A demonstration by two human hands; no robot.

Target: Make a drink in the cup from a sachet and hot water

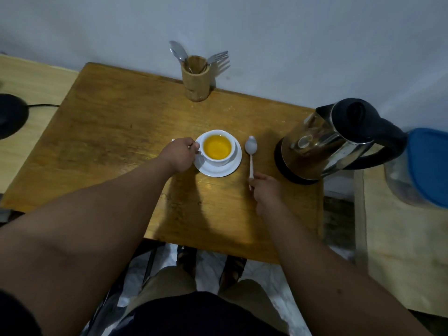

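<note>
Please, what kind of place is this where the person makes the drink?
Probably a home kitchen or dining corner: a small wooden table against a plain wall, with an electric kettle, a cutlery holder and a cup on a saucer.

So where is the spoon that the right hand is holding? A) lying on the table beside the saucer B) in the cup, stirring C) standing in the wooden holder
A: the spoon lies flat on the table right of the saucer, the right hand holding its handle end.
</note>
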